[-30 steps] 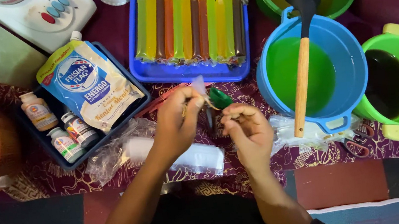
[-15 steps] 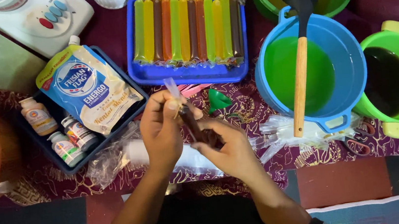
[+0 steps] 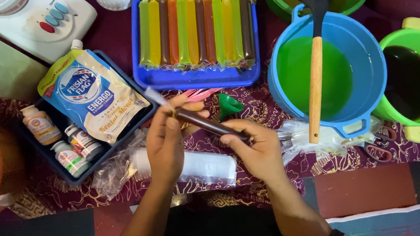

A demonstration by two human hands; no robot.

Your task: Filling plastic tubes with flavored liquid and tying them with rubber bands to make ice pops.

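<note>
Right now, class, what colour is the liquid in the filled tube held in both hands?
Dark brown; the tube shows best in the head view.

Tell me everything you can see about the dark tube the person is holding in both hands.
The dark tube is a long, thin plastic sleeve filled with dark brown liquid, like the brown ones in the blue tray beyond. It lies tilted, upper end to the picture's left, above the patterned cloth. The left hand pinches its upper end, where clear empty plastic sticks out past the fingers. The right hand grips its lower end. Nothing else touches it.
</note>
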